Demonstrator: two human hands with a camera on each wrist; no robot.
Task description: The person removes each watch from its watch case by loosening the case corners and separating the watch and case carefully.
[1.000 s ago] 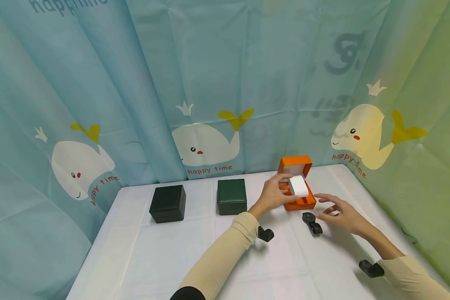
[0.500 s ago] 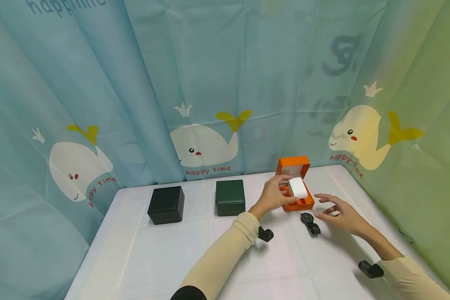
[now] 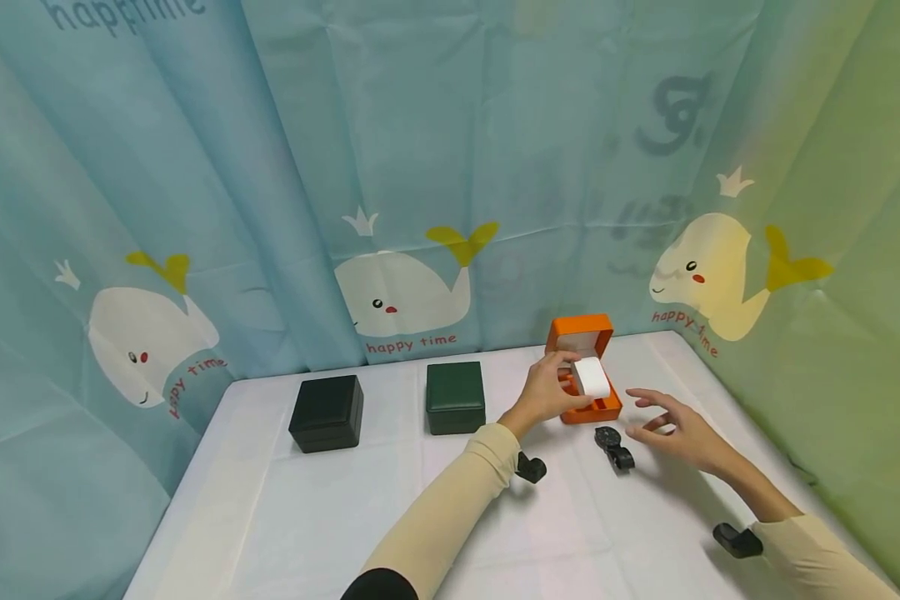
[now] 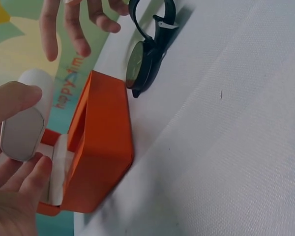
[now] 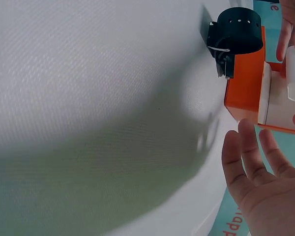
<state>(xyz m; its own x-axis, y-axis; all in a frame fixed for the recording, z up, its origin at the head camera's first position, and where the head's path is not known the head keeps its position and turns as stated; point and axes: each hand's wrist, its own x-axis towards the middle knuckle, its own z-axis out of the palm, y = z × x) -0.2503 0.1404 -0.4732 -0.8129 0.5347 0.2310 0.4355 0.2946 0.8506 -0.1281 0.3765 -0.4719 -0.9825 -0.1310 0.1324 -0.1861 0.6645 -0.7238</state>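
My left hand (image 3: 546, 393) pinches a white watch cushion (image 3: 591, 378) between thumb and fingers, over an orange watch box (image 3: 598, 410) whose lid stands up. In the left wrist view the cushion (image 4: 33, 113) shows its grey, rounded end, with the thumb on top and fingers beneath. My right hand (image 3: 678, 430) hovers right of the box, fingers loosely bent and holding nothing. Between that hand and the box's front lies a black wristwatch (image 3: 613, 448) on the white cloth, its strap buckled in a loop.
A dark green box (image 3: 455, 398) with its lid down stands left of the orange one. Farther left is a black box (image 3: 327, 413), also closed. A white cloth covers the table (image 3: 330, 517), and a blue curtain (image 3: 420, 125) with whale prints hangs behind it.
The head view has shifted slightly, so the boxes and watch sit a little farther left in the picture. Both hands keep their pose, the left with the white cushion.
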